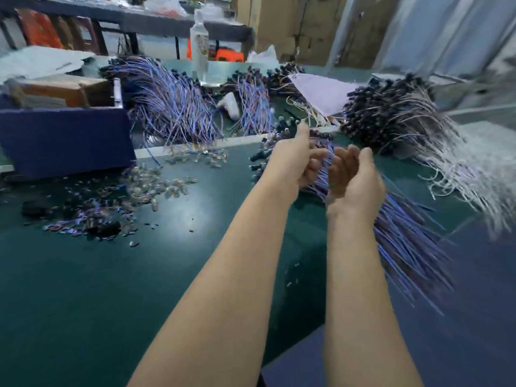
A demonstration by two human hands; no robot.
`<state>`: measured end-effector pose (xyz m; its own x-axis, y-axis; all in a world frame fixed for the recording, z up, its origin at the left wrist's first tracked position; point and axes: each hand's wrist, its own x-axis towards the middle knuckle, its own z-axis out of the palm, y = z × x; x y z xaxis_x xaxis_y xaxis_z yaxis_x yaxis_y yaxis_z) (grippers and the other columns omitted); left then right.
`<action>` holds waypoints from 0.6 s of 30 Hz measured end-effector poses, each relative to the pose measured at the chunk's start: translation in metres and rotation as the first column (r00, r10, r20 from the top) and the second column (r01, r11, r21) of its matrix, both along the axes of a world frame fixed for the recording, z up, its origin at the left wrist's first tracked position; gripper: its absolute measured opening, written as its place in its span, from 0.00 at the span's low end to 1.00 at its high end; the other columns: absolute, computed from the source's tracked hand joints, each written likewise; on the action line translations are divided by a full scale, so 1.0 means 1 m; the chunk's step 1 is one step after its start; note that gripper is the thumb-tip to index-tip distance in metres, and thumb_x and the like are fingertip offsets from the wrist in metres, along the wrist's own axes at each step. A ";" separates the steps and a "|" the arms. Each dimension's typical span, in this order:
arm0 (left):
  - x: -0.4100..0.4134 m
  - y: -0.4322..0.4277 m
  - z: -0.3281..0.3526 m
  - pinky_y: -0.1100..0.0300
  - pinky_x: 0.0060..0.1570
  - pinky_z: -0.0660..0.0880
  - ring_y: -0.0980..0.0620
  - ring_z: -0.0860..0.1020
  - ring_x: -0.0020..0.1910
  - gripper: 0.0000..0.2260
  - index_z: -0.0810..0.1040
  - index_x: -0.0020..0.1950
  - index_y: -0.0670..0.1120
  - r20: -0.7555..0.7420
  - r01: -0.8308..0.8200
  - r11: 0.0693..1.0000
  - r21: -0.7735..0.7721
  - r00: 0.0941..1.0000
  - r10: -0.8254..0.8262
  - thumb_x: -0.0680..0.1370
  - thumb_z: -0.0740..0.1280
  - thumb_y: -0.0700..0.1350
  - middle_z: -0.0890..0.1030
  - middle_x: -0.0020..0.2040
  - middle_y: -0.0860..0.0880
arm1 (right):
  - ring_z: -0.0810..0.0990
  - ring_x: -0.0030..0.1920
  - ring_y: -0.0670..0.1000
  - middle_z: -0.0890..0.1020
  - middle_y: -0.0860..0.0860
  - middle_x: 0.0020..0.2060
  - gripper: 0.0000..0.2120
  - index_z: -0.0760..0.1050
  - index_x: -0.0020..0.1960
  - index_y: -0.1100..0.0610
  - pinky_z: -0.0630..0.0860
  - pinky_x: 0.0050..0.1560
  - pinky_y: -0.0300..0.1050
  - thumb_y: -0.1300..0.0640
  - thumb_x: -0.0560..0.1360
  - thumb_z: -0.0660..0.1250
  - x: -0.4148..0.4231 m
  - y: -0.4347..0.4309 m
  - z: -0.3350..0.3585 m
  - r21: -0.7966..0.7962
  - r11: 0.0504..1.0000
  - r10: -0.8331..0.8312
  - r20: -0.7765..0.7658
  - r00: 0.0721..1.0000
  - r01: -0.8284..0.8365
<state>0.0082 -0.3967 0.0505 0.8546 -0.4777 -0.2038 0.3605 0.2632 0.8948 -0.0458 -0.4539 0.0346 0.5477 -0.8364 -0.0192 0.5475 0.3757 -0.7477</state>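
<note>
Here, at the far left, a dark blue box is sitting on the green table, with a litter of small clear parts lying just beside it. Behind them a pile of blue wires is fanning out, and a clear bottle is standing upright beyond. Near the middle, the left hand is curling its lower fingers round the top end of a bundle of blue-purple wires, forefinger pointing away. Just beside it the right hand is cupping toward the same bundle; blur is hiding whether it grips. The bundle is slanting down to the right, beneath the right forearm. Farther right a heap of black-tipped white wires is lying.
</note>
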 end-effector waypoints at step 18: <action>0.016 -0.039 -0.045 0.48 0.52 0.78 0.40 0.81 0.48 0.11 0.73 0.44 0.37 0.330 -0.135 0.878 0.458 0.944 -0.026 0.78 0.58 0.43 0.81 0.47 0.38 | 0.78 0.55 0.53 0.78 0.54 0.48 0.10 0.69 0.58 0.62 0.74 0.62 0.47 0.56 0.82 0.57 0.012 -0.030 -0.047 0.293 0.954 0.115 -0.168 0.979 -0.062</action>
